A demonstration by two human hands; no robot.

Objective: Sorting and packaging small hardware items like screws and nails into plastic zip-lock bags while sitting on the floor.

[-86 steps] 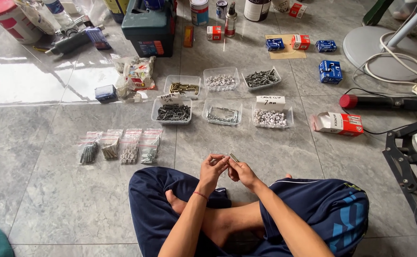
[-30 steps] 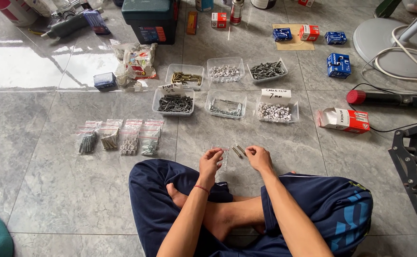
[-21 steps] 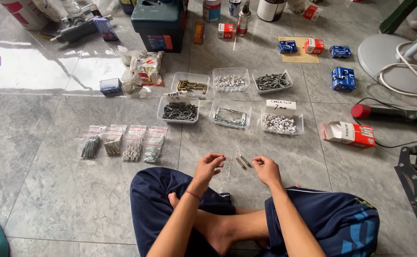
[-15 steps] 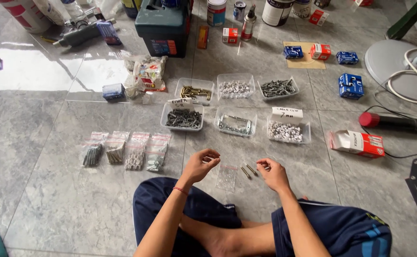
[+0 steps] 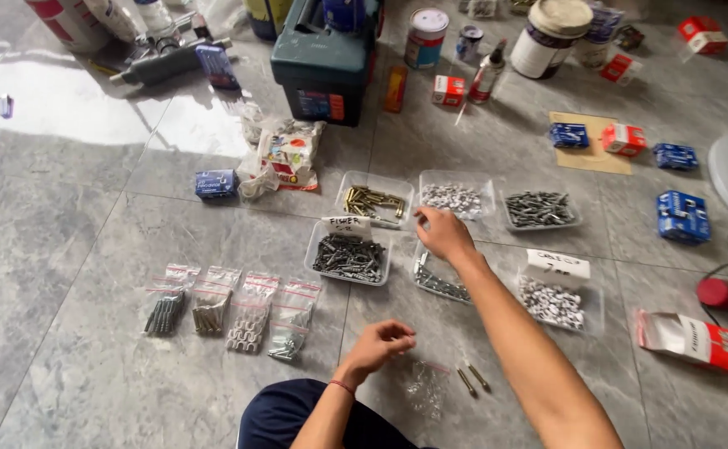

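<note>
My right hand [image 5: 445,235] reaches forward over the clear plastic trays, its fingertips at the gap between the tray of brass anchors [image 5: 374,200] and the tray of small white pieces [image 5: 455,198]. I see nothing in its bent fingers. My left hand [image 5: 382,342] hovers low over the floor in front of my knee, fingers curled in, holding nothing I can see. A small clear zip bag [image 5: 425,388] lies on the tile just right of it. Two brass anchors [image 5: 472,379] lie beside the bag.
More trays hold dark screws [image 5: 350,257], grey plugs [image 5: 538,209], long nails [image 5: 440,285] and white clips [image 5: 552,301]. Several filled zip bags [image 5: 229,309] lie in a row at left. Behind stand a green toolbox [image 5: 324,58], paint cans [image 5: 425,37] and small red and blue boxes [image 5: 681,216].
My hands parted from in front of my lap. The small bag and two brass anchors now lie on the floor. My right hand stretched forward to the trays.
</note>
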